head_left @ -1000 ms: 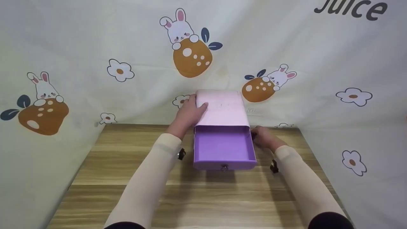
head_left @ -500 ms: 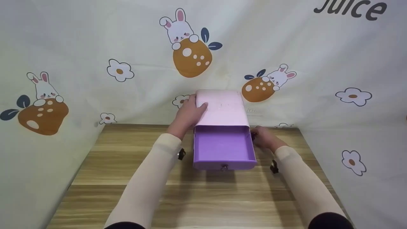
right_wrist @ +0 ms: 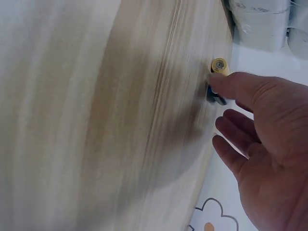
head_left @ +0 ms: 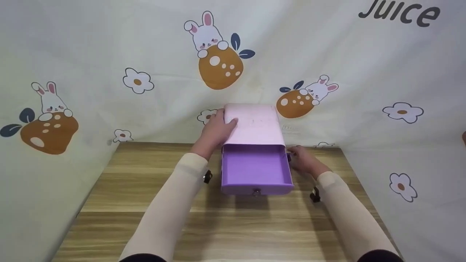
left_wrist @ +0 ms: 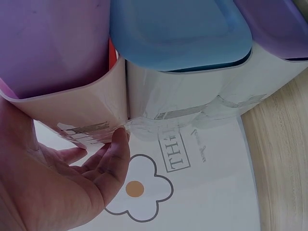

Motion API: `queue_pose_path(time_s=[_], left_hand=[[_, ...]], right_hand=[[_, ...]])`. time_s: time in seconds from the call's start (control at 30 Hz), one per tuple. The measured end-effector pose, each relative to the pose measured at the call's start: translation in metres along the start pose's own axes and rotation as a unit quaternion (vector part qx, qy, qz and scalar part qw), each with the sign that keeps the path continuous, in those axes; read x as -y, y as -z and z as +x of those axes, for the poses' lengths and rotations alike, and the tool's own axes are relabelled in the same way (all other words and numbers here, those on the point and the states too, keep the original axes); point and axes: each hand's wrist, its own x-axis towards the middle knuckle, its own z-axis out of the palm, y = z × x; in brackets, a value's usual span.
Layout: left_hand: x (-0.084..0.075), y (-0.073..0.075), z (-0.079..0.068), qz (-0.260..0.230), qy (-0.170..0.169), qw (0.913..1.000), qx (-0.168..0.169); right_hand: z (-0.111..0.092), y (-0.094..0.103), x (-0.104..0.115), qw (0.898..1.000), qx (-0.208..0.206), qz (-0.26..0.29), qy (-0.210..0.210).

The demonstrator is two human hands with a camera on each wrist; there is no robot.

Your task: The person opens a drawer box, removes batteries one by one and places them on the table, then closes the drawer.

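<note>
The purple drawer [head_left: 238,188] stands pulled out at centre frame, projecting beyond the blue drawer [left_wrist: 183,33] in the left wrist view. Left hand [head_left: 216,131]: grips the pink casing [head_left: 255,125], thumb on its top. Should that hold slacken, the unit could shift or tip, the extended drawer putting weight forward.

Right hand [head_left: 305,160]: right of the unit, thumb against a yellow battery [right_wrist: 219,65] and a dark piece [right_wrist: 215,96]; whether these are pinched or merely touched cannot be determined. Round sides and fingertip-only contact risk rolling. A careless lift might knock the drawer wall.
</note>
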Motion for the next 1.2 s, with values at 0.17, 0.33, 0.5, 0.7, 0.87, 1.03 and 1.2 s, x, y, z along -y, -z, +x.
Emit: queue_pose_path(time_s=[0.17, 0.33, 0.5, 0.7, 0.87, 1.03, 1.2], left_hand=[[0.000, -0.001, -0.001, -0.004, -0.002, 1.0000, 0.000], [0.000, 0.000, 0.000, -0.005, 0.003, 1.0000, 0.003], [-0.001, 0.000, -0.001, -0.003, -0.004, 1.0000, 0.003], [-0.002, 0.001, -0.001, -0.007, 0.000, 1.0000, 0.004], [-0.001, 0.001, 0.001, -0.001, -0.002, 1.0000, 0.004], [0.000, 0.000, 0.001, 0.002, -0.003, 1.0000, 0.003], [0.000, 0.000, 0.001, 0.000, 0.000, 1.0000, 0.005]], right_hand=[[-0.016, 0.007, 0.006, 0.999, -0.026, 0.032, -0.033], [-0.036, 0.021, 0.024, 0.996, -0.076, 0.041, -0.008], [-0.063, 0.036, 0.059, 0.985, -0.158, 0.063, 0.016], [-0.100, 0.050, 0.103, 0.960, -0.255, 0.102, 0.043], [-0.127, 0.057, 0.139, 0.928, -0.337, 0.067, 0.146], [-0.149, 0.053, 0.174, 0.899, -0.376, 0.001, 0.223], [-0.168, 0.043, 0.205, 0.889, -0.362, -0.019, 0.280]])
